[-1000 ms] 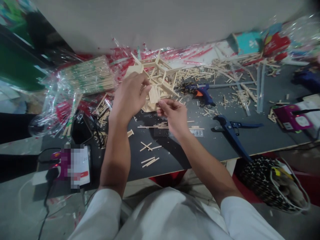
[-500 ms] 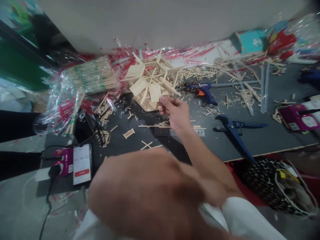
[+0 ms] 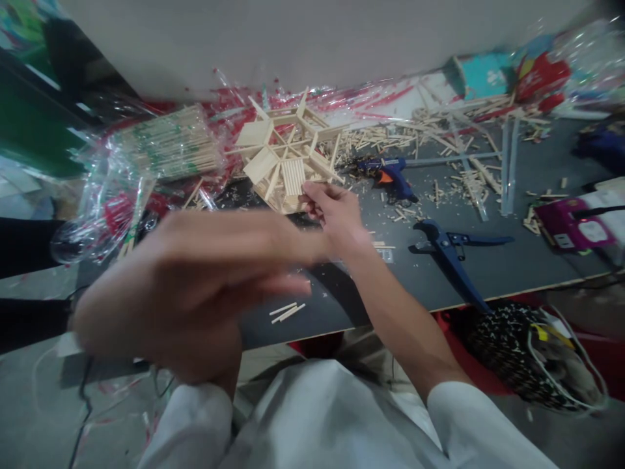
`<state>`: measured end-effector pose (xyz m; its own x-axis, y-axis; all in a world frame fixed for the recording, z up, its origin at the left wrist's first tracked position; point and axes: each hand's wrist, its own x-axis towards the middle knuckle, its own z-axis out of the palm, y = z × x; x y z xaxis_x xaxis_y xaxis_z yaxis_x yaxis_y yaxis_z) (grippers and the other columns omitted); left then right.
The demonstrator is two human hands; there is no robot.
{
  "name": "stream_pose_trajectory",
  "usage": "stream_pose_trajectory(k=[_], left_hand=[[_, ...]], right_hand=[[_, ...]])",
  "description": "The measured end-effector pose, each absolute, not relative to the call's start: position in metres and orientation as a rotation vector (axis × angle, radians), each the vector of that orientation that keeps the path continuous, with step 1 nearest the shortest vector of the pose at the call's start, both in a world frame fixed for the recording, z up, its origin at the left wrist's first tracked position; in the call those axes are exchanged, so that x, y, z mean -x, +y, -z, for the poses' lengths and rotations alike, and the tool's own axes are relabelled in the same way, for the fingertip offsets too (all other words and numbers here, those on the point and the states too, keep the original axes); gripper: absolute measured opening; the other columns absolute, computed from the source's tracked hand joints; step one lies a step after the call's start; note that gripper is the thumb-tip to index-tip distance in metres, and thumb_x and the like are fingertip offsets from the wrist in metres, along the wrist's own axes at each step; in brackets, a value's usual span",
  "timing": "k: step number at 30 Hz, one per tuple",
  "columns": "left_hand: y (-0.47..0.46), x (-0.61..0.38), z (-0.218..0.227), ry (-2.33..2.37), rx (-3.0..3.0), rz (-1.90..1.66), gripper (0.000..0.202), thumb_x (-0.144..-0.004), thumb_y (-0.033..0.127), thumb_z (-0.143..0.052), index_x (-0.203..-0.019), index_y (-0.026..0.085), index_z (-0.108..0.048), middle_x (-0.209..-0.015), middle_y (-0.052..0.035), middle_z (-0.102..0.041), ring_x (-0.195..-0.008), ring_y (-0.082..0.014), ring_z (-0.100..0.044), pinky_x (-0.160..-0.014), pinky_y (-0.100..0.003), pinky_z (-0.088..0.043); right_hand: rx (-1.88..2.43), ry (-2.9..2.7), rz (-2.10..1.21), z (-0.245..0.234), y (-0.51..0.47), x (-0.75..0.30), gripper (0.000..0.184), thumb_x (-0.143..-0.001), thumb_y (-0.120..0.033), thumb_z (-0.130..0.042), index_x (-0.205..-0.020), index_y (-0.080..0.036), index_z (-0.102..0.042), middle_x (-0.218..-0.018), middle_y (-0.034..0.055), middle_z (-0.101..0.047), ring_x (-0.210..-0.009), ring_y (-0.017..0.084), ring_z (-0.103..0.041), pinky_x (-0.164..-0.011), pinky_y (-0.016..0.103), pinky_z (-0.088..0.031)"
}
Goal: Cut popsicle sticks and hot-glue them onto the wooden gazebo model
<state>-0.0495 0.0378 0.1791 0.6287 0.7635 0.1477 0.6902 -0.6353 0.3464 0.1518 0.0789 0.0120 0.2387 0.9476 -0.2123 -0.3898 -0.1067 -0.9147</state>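
A many-sided model built of thin wooden sticks stands at the back middle of the table, with flat panels sloping around an open spoked centre. My right hand pinches it at the front, by the lower right edge of a slatted panel. Close to the camera, my left hand is smeared by motion, over the table's left part. Whatever its fingers may hold cannot be made out. Several cut sticks lie below it near the front edge.
A blue glue gun and a blue cutter lie right of my right hand. Bagged sticks are at the left. Stick scraps and clear glue sticks cover the back right. A purple power socket sits at the right.
My left hand has moved from the bottom middle, up and to the left, and now hides the phone. My right hand keeps its pinch on the model. The view has shifted slightly.
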Motion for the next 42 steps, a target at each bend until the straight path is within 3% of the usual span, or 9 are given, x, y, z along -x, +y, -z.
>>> stream_pose_trajectory(k=[5,8,13,16,20,28,33,38,42], left_hand=[[0.095,0.017,-0.143,1.307,-2.596,-0.63,0.035,-0.101,0.039,-0.045,-0.122,0.034,-0.073,-0.124,-0.0037,-0.073,-0.113,-0.0318,-0.066,-0.103,-0.054,-0.05],[0.12,0.006,-0.117,1.256,-2.564,-0.618,0.038,-0.102,0.038,-0.044,-0.13,0.033,-0.07,-0.131,-0.0025,-0.069,-0.12,-0.0302,-0.061,-0.108,-0.052,-0.047],[0.131,0.004,-0.1,1.147,-2.643,-0.491,0.039,-0.104,0.031,-0.045,-0.135,0.025,-0.069,-0.129,-0.0055,-0.068,-0.126,-0.0254,-0.056,-0.112,-0.043,-0.044],[0.131,0.005,-0.1,1.126,-2.685,-0.453,0.04,-0.104,0.03,-0.046,-0.138,0.025,-0.068,-0.131,-0.006,-0.067,-0.127,-0.0263,-0.055,-0.113,-0.044,-0.043],[0.132,0.005,-0.098,1.127,-2.733,-0.428,0.04,-0.104,0.03,-0.049,-0.137,0.024,-0.069,-0.128,-0.008,-0.068,-0.126,-0.0291,-0.056,-0.112,-0.047,-0.044],[0.13,0.006,-0.097,1.14,-2.767,-0.41,0.038,-0.104,0.028,-0.051,-0.137,0.021,-0.069,-0.129,-0.008,-0.068,-0.126,-0.0283,-0.056,-0.113,-0.044,-0.044],[0.129,0.005,-0.101,1.197,-2.777,-0.35,0.035,-0.103,0.028,-0.057,-0.135,0.021,-0.067,-0.132,-0.0062,-0.069,-0.13,-0.0275,-0.056,-0.116,-0.043,-0.042],[0.128,0.005,-0.101,1.189,-2.759,-0.441,0.04,-0.099,0.021,-0.063,-0.138,0.013,-0.062,-0.136,-0.0082,-0.069,-0.128,-0.0282,-0.058,-0.116,-0.042,-0.042],[0.125,0.002,-0.1,1.208,-2.724,-0.448,0.035,-0.1,0.024,-0.061,-0.134,0.017,-0.063,-0.134,-0.0059,-0.07,-0.129,-0.0278,-0.057,-0.114,-0.041,-0.044]], right_hand=[[1.188,-0.74,-1.27,-0.009,0.077,-0.155,0.048,-0.082,-0.067,-0.076,-0.081,-0.019,-0.069,-0.073,0.002,-0.072,-0.06,0.009,-0.064,-0.053,0.022,-0.052],[1.238,-0.842,-1.095,-0.005,0.071,-0.156,0.05,-0.088,-0.07,-0.066,-0.085,-0.02,-0.069,-0.073,0.0016,-0.071,-0.059,0.01,-0.063,-0.055,0.023,-0.052],[1.299,-1.145,-0.655,0.002,0.057,-0.157,0.033,-0.094,-0.056,-0.065,-0.104,-0.025,-0.072,-0.088,0.0009,-0.076,-0.075,0.013,-0.069,-0.078,0.029,-0.059],[1.262,-1.277,-0.603,0.007,0.055,-0.158,0.029,-0.094,-0.046,-0.068,-0.117,-0.029,-0.072,-0.103,0.0015,-0.078,-0.089,0.016,-0.073,-0.092,0.034,-0.059],[1.291,-1.318,-0.594,0.013,0.059,-0.159,0.029,-0.097,-0.045,-0.062,-0.12,-0.031,-0.073,-0.112,0.0027,-0.077,-0.098,0.02,-0.073,-0.098,0.04,-0.059],[1.228,-1.36,-0.476,0.014,0.064,-0.159,0.025,-0.102,-0.039,-0.056,-0.114,-0.028,-0.075,-0.098,0.0029,-0.075,-0.081,0.016,-0.071,-0.089,0.037,-0.061],[1.144,-1.349,-0.38,0.022,0.07,-0.155,0.026,-0.104,-0.045,-0.055,-0.114,-0.028,-0.072,-0.09,0.0015,-0.072,-0.07,0.014,-0.068,-0.078,0.036,-0.061],[1.13,-1.361,-0.345,0.026,0.07,-0.153,0.022,-0.105,-0.04,-0.055,-0.116,-0.029,-0.07,-0.094,0.0015,-0.071,-0.069,0.013,-0.067,-0.074,0.034,-0.06],[1.124,-1.372,-0.331,0.025,0.07,-0.154,0.02,-0.105,-0.037,-0.054,-0.116,-0.029,-0.069,-0.094,0.001,-0.071,-0.069,0.013,-0.066,-0.074,0.033,-0.059]])
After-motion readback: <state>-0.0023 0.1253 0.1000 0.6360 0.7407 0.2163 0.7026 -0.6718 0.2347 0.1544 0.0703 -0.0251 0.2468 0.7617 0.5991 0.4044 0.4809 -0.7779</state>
